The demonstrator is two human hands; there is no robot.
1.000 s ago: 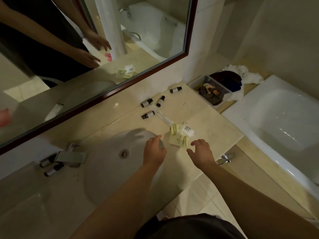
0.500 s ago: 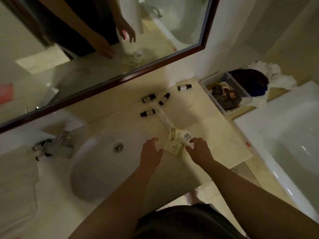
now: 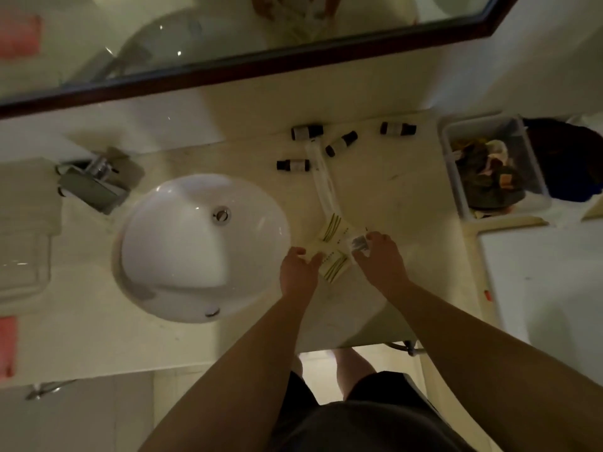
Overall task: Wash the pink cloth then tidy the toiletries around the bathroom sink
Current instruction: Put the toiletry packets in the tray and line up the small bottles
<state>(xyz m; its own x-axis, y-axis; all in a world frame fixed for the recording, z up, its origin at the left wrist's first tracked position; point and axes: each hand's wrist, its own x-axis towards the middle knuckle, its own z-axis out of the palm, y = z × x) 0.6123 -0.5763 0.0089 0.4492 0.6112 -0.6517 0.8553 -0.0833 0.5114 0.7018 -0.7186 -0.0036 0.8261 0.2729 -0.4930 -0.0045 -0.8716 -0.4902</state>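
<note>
On the beige counter [image 3: 391, 197] right of the white sink [image 3: 182, 256] lie cream packets with green stripes [image 3: 331, 228]. My left hand [image 3: 298, 272] pinches the left edge of the nearest cream packet [image 3: 334, 267]. A small white packet with a barcode [image 3: 359, 244] is pinched by my right hand [image 3: 380, 259]. A long clear wrapped item [image 3: 321, 177] runs from the packets toward the wall. Several small dark bottles [image 3: 306, 132] lie on their sides around it. Something pink [image 3: 6, 345] shows at the left edge.
The chrome faucet [image 3: 91, 184] stands left of the sink, with a folded towel [image 3: 26, 197] beside it. A white bin [image 3: 448, 151] full of rubbish sits at the counter's right end. The bathtub [image 3: 538, 288] lies further right. The mirror frame [image 3: 228, 73] runs along the wall.
My view has tilted down over the counter. Both hands moved forward from just short of the packets onto them and now pinch them.
</note>
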